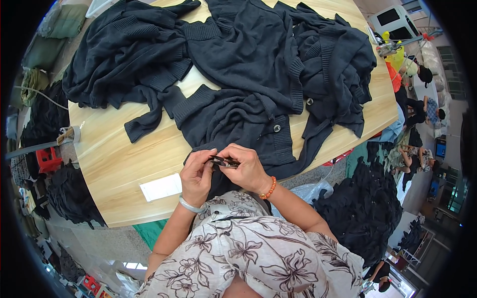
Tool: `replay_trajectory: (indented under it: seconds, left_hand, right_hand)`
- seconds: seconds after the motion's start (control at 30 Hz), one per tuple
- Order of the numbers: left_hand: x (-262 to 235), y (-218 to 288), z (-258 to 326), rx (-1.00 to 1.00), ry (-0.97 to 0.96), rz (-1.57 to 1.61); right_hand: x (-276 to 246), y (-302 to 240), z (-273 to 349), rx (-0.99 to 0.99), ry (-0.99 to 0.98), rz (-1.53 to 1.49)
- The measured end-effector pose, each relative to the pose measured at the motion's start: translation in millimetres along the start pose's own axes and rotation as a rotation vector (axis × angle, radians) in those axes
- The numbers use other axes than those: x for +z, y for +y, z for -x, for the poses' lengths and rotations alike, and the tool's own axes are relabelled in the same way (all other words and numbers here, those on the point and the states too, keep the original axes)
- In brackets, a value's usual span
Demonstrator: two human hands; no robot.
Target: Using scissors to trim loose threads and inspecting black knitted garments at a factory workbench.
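Close together over the near edge of the table, both my hands work on a dark knitted cardigan (238, 116). My left hand (195, 174) is closed, pinching a bit of the dark knit between thumb and fingers. In my right hand (246, 168) is a small dark pair of thread snips (226, 162), its tip pointing at the left fingertips. The cardigan lies bunched in front of me, with ribbed edges and a round button (277, 128) on its band. Part of it hangs toward my lap. What exactly lies between the fingertips is too small to see.
More dark knitwear is heaped at the table's far left (129, 54) and far right (338, 69). A white paper slip (161, 187) rests left of my hands on the wooden table (109, 164). Dark garments (362, 213) pile on the right floor; a red stool (48, 159) stands left. Other people sit far right.
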State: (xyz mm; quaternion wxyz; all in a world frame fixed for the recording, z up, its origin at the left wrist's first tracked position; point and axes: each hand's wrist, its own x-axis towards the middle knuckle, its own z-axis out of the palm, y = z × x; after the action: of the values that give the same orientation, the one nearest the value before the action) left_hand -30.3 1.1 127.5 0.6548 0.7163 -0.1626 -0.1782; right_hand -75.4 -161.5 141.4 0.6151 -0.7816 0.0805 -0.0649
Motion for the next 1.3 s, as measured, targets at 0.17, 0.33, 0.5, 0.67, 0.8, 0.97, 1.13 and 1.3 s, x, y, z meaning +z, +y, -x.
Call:
replay_trajectory:
  seconds: [0.17,0.33,0.5,0.67,0.8,0.97,1.13,1.3]
  left_hand:
    - [-4,-3,-2,-0.168,0.014,0.263]
    - [-14,-9,-3,-0.163,-0.053,0.279]
    - [-10,-9,1,-0.140,-0.007,0.165]
    - [-3,-11,2,-0.069,0.096,0.261]
    - [-3,-17,1,-0.040,0.085,0.179]
    - [-3,-18,-1,0.087,0.048,-0.097]
    - [-4,-14,-4,0.102,0.027,-0.204]
    - [-5,-24,-2,-0.061,0.091,0.037]
  right_hand:
    - [1,2,6,-0.046,-0.004,0.014]
    - [3,4,4,-0.085,-0.005,0.032]
    - [3,7,1,-0.161,0.006,0.158]
    - [6,6,2,-0.254,0.014,0.235]
    - [5,4,2,-0.267,-0.026,0.299]
    - [4,8,0,-0.258,-0.014,0.303]
    - [3,9,1,-0.230,-0.012,0.281]
    - [-1,-3,0,-0.097,-0.058,0.255]
